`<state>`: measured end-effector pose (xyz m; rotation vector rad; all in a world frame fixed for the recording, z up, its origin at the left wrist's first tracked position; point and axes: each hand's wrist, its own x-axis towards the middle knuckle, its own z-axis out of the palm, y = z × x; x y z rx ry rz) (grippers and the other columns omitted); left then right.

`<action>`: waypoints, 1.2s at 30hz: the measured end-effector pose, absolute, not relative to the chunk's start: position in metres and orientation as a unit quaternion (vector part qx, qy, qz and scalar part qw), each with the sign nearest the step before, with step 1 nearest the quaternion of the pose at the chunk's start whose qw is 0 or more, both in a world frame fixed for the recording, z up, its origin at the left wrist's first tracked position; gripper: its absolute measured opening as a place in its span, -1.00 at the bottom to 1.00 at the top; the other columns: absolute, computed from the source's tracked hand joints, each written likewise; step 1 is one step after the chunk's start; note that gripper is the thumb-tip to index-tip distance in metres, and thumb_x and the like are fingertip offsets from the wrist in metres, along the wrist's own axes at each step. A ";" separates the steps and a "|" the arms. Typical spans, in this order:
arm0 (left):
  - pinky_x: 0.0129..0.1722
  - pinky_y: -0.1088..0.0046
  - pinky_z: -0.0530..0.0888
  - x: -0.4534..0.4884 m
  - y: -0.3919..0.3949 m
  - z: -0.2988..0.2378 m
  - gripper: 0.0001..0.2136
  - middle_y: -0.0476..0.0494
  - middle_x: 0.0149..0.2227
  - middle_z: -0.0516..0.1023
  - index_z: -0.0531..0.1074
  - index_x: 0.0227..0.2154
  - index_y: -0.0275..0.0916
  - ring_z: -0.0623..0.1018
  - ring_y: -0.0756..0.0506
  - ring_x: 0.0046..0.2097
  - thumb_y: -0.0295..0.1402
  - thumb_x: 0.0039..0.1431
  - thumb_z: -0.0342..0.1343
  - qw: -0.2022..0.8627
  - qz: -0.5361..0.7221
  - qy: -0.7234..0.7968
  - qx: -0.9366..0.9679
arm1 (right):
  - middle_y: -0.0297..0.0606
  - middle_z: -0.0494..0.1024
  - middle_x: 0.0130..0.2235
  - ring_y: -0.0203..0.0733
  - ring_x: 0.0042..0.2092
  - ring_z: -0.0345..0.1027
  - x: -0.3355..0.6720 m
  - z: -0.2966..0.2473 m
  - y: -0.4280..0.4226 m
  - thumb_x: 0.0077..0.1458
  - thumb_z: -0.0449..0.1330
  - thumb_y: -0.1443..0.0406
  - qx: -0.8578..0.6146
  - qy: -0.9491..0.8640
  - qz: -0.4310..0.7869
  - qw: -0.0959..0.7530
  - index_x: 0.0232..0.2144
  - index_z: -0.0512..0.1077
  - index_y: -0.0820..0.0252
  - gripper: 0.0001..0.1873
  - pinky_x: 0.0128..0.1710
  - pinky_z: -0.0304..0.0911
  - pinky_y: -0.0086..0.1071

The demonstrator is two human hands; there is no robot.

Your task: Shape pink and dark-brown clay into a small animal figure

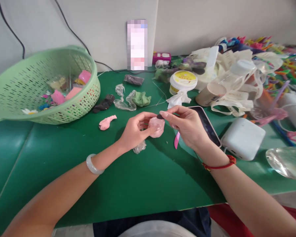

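My left hand (pixel 135 131) curls around a translucent pink ball of soft material (pixel 156 127), possibly clay or a filled balloon. My right hand (pixel 185 126) pinches a small dark lump (pixel 160 116) against the top of that ball. Just below my right hand, a pink plastic blade (pixel 176 140) shows, and I cannot tell whether it is held. A phone (pixel 207 126) lies on the mat beyond that hand. A limp pink balloon (pixel 107 122) rests left of my left hand, and crumpled transparent film (pixel 139 147) lies beneath it.
A green perforated basket (pixel 88 89) holding craft bits tilts at the left. Dark (pixel 104 103) and green (pixel 141 98) clay lumps lie on the green mat (pixel 118 184). A yellow-lidded tub (pixel 183 80), plastic bags (pixel 233 105), and a white box (pixel 243 138) crowd the right.
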<state>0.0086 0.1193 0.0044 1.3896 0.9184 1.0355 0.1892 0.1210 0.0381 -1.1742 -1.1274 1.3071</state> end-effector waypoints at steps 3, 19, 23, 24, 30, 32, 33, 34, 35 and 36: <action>-0.17 0.40 0.59 0.009 0.119 0.005 -0.56 -0.22 -0.14 0.66 0.51 -0.11 -0.26 0.64 -0.13 -0.13 -0.15 0.00 0.42 0.555 0.437 0.397 0.586 | -0.43 0.33 -0.63 -0.46 -0.57 -0.02 0.188 0.035 0.122 -0.22 0.55 0.08 -0.490 -0.444 0.565 0.494 -0.62 0.48 0.20 -0.60 -0.60 -0.12 -0.42; -0.20 0.44 0.58 0.010 0.118 0.009 -0.65 -0.19 -0.16 0.67 0.54 -0.13 -0.25 0.65 -0.11 -0.13 -0.20 0.07 0.38 0.559 0.447 0.377 0.588 | -0.37 0.42 -0.52 -0.33 -0.45 0.25 0.184 0.028 0.119 -0.16 0.52 0.05 -0.486 -0.502 0.506 0.506 -0.50 0.50 0.17 -0.61 -0.45 0.17 -0.37; -0.20 0.42 0.57 0.011 0.119 0.011 -0.71 -0.17 -0.19 0.68 0.57 -0.21 -0.23 0.65 -0.11 -0.15 -0.10 0.17 0.29 0.562 0.464 0.381 0.568 | -0.44 0.32 -0.50 -0.35 -0.46 0.19 0.186 0.025 0.119 -0.12 0.51 0.09 -0.488 -0.516 0.494 0.502 -0.38 0.49 0.14 -0.63 -0.47 0.13 -0.39; -0.18 0.41 0.57 0.011 0.119 0.012 -0.71 -0.17 -0.20 0.68 0.57 -0.24 -0.22 0.65 -0.10 -0.15 -0.09 0.17 0.29 0.559 0.468 0.387 0.565 | -0.44 0.32 -0.49 -0.35 -0.46 0.20 0.186 0.024 0.119 -0.12 0.51 0.09 -0.489 -0.516 0.498 0.496 -0.36 0.49 0.14 -0.62 -0.48 0.12 -0.40; -0.21 0.43 0.55 0.010 0.120 0.011 -0.71 -0.14 -0.25 0.67 0.58 -0.29 -0.24 0.62 -0.07 -0.22 -0.09 0.15 0.31 0.529 0.484 0.407 0.566 | -0.42 0.35 -0.45 -0.41 -0.49 0.12 0.186 0.026 0.119 -0.01 0.44 0.03 -0.488 -0.500 0.527 0.484 -0.35 0.47 0.15 -0.63 -0.52 0.05 -0.42; -0.21 0.43 0.54 0.010 0.120 0.011 -0.72 -0.15 -0.26 0.67 0.58 -0.29 -0.24 0.62 -0.07 -0.22 -0.09 0.16 0.30 0.516 0.492 0.412 0.568 | -0.41 0.35 -0.46 -0.42 -0.51 0.10 0.185 0.028 0.119 0.01 0.42 -0.01 -0.497 -0.494 0.528 0.481 -0.37 0.47 0.15 -0.61 -0.54 0.02 -0.42; -0.21 0.43 0.54 0.010 0.120 0.011 -0.72 -0.15 -0.26 0.67 0.58 -0.30 -0.24 0.62 -0.07 -0.21 -0.09 0.16 0.30 0.511 0.495 0.415 0.567 | -0.42 0.34 -0.48 -0.42 -0.52 0.09 0.185 0.028 0.119 0.01 0.41 -0.03 -0.502 -0.493 0.527 0.476 -0.38 0.47 0.15 -0.60 -0.55 0.01 -0.41; -0.21 0.42 0.54 0.010 0.119 0.011 -0.71 -0.15 -0.26 0.67 0.57 -0.30 -0.24 0.62 -0.08 -0.21 -0.09 0.15 0.30 0.508 0.497 0.417 0.567 | -0.42 0.33 -0.49 -0.42 -0.52 0.08 0.185 0.029 0.119 -0.01 0.41 -0.05 -0.505 -0.494 0.527 0.473 -0.39 0.47 0.15 -0.58 -0.55 -0.01 -0.41; -0.21 0.41 0.54 0.009 0.119 0.012 -0.71 -0.14 -0.27 0.67 0.57 -0.31 -0.24 0.62 -0.08 -0.21 -0.08 0.15 0.30 0.506 0.498 0.419 0.565 | -0.42 0.33 -0.50 -0.42 -0.53 0.07 0.185 0.029 0.119 -0.02 0.41 -0.07 -0.505 -0.497 0.527 0.469 -0.40 0.47 0.16 -0.55 -0.56 -0.02 -0.41; -0.22 0.41 0.54 0.009 0.119 0.012 -0.70 -0.14 -0.28 0.66 0.57 -0.31 -0.23 0.62 -0.09 -0.22 -0.07 0.14 0.30 0.506 0.499 0.419 0.565 | -0.42 0.32 -0.51 -0.41 -0.53 0.06 0.184 0.029 0.119 -0.04 0.41 -0.09 -0.502 -0.501 0.528 0.467 -0.40 0.46 0.16 -0.54 -0.56 -0.03 -0.41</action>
